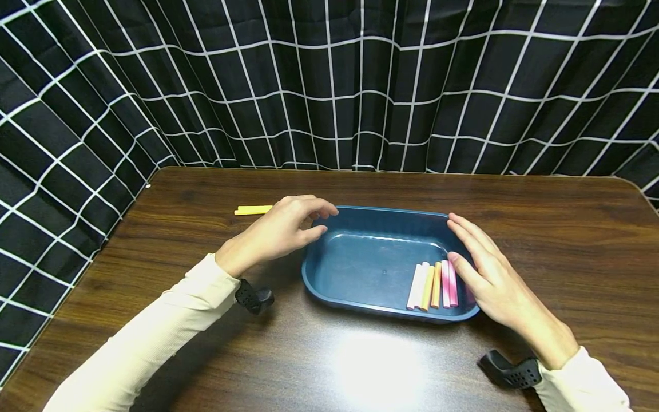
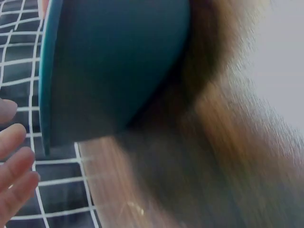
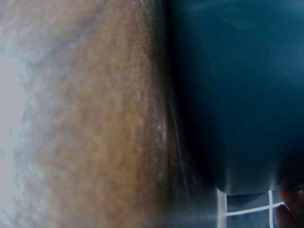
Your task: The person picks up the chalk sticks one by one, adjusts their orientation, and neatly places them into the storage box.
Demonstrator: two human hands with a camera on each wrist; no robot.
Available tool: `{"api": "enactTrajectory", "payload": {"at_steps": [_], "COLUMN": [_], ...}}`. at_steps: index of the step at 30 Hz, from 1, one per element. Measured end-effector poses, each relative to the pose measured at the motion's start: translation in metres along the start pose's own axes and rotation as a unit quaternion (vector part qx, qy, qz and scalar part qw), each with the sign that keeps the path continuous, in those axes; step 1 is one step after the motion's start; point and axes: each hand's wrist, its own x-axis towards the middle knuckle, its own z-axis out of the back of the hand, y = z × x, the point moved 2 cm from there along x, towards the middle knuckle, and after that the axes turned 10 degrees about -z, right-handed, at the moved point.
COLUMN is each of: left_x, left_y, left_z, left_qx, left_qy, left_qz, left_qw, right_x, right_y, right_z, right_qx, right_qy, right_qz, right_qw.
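A blue plastic tray (image 1: 360, 280) sits on the table, with several chalk sticks (image 1: 427, 289) in white, yellow, orange and pink lined up at its right end. My left hand (image 1: 283, 226) hovers by the tray's far left corner, fingers loosely bent and thumb apart, nothing held. At the right end, my right hand (image 1: 486, 274) rests against the rim, fingers fairly straight, thumb over the inside near the pink chalk. Two yellow sticks (image 1: 253, 210) lie behind the left hand, partly hidden by it. The tray's outer wall (image 2: 109, 71) fills much of both wrist views.
The brown wooden table (image 1: 566, 240) carries a bright glare patch in front of the tray. A black curtain (image 1: 381, 74) with a white grid hangs along the back and left edges. A black wrist strap (image 1: 254, 297) is on the left wrist, another (image 1: 512, 372) on the right.
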Motion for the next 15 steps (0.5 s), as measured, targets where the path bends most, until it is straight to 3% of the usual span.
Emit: {"api": "enactTrajectory", "payload": {"at_steps": [6,15], "left_x": [-0.005,-0.012], "left_y": [0.005,0.018], "left_z": [0.004,0.006], "left_qx": [0.023,0.006], "left_qy": [-0.001,-0.006], "left_qz": [0.005,0.015], "left_qw": [0.9997,0.9998], "right_x": [-0.001,0.000], "right_y": [0.000,0.000], "right_z": [0.000,0.000], "right_qx": [0.007,0.009], "right_qy": [0.005,0.009], "right_qz": [-0.007,-0.016], "right_qw": [0.9999,0.9998]}}
